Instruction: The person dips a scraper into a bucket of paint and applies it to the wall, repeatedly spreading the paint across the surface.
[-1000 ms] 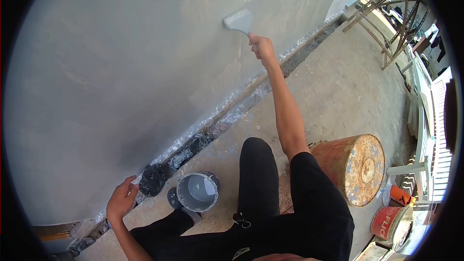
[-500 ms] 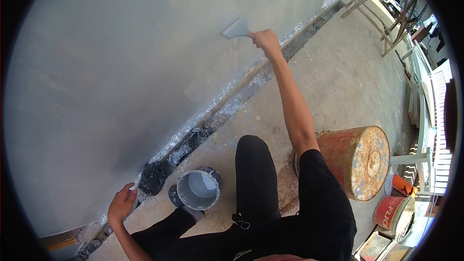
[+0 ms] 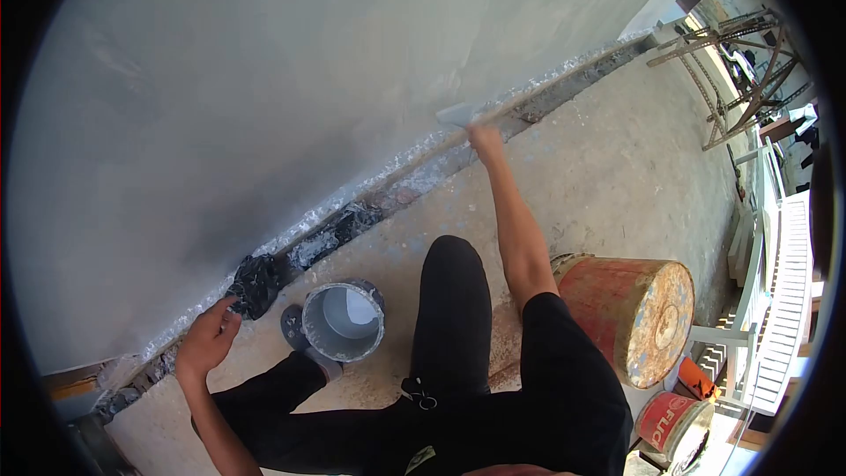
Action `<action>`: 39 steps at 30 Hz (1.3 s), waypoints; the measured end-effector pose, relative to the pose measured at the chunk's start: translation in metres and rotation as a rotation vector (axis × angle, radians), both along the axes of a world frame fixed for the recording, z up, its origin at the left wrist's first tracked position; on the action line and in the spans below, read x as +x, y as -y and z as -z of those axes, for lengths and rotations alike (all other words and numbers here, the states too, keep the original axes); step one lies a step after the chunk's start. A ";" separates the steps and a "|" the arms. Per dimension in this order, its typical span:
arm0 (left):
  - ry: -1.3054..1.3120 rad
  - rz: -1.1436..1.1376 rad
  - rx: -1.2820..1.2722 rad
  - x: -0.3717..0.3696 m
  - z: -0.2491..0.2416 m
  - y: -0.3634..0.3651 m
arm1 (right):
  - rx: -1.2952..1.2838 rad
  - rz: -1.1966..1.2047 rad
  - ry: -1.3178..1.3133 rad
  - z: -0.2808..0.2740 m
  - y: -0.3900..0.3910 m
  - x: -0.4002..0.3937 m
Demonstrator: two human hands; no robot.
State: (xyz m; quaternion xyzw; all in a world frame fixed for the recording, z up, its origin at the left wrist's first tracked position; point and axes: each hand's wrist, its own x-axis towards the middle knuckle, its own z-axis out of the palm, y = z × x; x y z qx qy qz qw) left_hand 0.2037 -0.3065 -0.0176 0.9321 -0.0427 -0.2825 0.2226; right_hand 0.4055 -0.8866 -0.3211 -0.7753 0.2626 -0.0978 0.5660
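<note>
My right hand (image 3: 485, 137) is closed around the handle of a putty knife (image 3: 456, 115), somewhat smeared by motion. The blade overlaps the low edge of the grey wall (image 3: 291, 62), just above the rough strip at its foot. My left hand (image 3: 207, 341) hangs with thumb and fingers apart beside a crumpled black plastic bag (image 3: 256, 286), its fingertips close to the bag. Near my left foot stands a bucket (image 3: 344, 354) with grey-white material inside.
A rusty red drum (image 3: 608, 308) lies on its side to my right. Past it are a red-labelled tin (image 3: 665, 419) and a white slatted panel (image 3: 784, 291). A metal trestle (image 3: 731, 70) stands at the back right. A debris-filled gutter (image 3: 414, 183) runs along the wall.
My right hand has brought the putty knife down the wall toward its base. My left hand has shifted slightly left in view. The whole view has tilted a little.
</note>
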 end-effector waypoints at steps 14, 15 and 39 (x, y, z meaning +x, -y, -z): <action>0.036 0.092 0.179 0.028 0.032 0.016 | -0.493 -0.988 -0.277 -0.166 -0.249 -0.183; 0.039 0.087 0.192 0.029 0.030 0.018 | -0.630 -1.052 -0.180 -0.163 -0.267 -0.194; 0.164 0.014 0.158 0.015 0.017 0.024 | -0.921 -1.310 -0.487 -0.061 -0.382 -0.255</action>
